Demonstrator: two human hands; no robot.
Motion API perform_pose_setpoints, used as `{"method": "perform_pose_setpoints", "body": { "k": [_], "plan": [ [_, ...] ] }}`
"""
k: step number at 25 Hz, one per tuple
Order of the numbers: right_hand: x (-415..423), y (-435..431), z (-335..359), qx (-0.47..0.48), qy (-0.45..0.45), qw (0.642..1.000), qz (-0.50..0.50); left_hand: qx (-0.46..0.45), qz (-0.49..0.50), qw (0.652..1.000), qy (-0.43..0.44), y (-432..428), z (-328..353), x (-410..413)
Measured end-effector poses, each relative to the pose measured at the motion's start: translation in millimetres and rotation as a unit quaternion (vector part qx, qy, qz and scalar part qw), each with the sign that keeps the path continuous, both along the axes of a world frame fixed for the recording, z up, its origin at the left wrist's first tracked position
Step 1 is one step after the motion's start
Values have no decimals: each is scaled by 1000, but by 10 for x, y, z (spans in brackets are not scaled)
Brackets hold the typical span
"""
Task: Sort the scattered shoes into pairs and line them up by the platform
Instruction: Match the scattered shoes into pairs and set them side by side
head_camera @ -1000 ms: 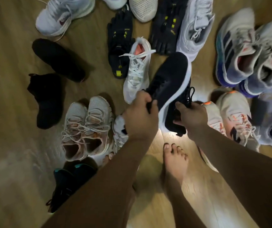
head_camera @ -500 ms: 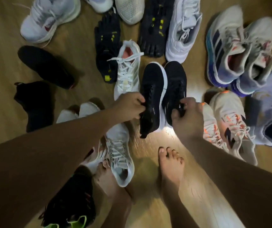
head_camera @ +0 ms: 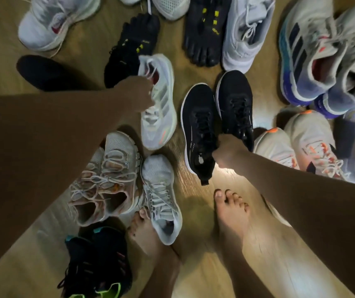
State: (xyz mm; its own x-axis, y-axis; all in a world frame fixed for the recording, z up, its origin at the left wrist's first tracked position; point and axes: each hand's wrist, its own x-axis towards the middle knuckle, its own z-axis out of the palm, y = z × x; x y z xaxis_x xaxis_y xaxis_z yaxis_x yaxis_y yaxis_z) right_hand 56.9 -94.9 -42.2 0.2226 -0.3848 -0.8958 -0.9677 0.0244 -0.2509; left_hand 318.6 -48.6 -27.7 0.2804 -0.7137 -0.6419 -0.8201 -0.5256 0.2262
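Observation:
Two black sneakers with white soles (head_camera: 198, 125) lie side by side, toes pointing away from me. My right hand (head_camera: 226, 151) grips both at their heel ends. To their left is a white sneaker with grey stripes (head_camera: 159, 117), tilted onto its side. My left hand (head_camera: 137, 93) holds it by the laces near the collar. Around them on the wooden floor (head_camera: 185, 67) lie many more shoes: a beige pair (head_camera: 107, 179), a grey-white sneaker (head_camera: 161, 198), and two black toe shoes (head_camera: 129, 48), with the second toe shoe (head_camera: 204, 33) further right.
My bare feet (head_camera: 232, 211) stand at the near edge of the pile. A cream and orange pair (head_camera: 314, 143) and striped white and blue sneakers (head_camera: 301, 50) lie to the right. Black shoes with neon trim (head_camera: 99, 261) are at bottom left. No platform is in view.
My left hand let go of the black sneaker and moved left onto the white striped sneaker, which tipped onto its side. My right hand now holds both black sneakers together.

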Motion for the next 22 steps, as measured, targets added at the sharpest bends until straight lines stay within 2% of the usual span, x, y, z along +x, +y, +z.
{"method": "perform_pose_setpoints", "body": {
  "k": [2,4,5,8,9,10,12,14,15,16,18,20,22],
  "plan": [
    [-57,-90,32,-34,-24,999,6,-3,111,991,73,263,66,82],
    [-99,-144,99,-51,-61,996,-32,-5,256,950,180,544,169,87],
    [-107,-149,130,-74,-78,994,-31,-6,291,934,206,678,198,94],
    [-54,-31,275,-167,-146,975,-8,-54,382,905,178,985,377,-36],
    [11,46,364,-170,-171,970,-21,-86,446,876,163,1062,452,-119],
    [72,140,427,-160,-196,967,-24,-121,522,828,164,1115,537,-211],
    [171,432,504,-130,-224,965,35,-156,666,712,157,1234,688,-360],
    [239,774,555,-63,-197,974,95,-116,779,587,187,1343,804,-489],
    [290,930,589,2,-175,982,64,-93,812,531,224,1399,858,-556],
    [361,1080,644,84,-166,982,-23,-84,828,483,271,1462,907,-641],
    [531,1227,754,205,-177,933,-239,-103,831,409,363,1504,975,-885],
    [606,1227,794,223,-193,892,-342,-125,823,343,436,1448,1055,-1233],
    [563,1144,838,165,-175,903,-356,-120,826,289,469,1341,1141,-1604]
  ]
}}
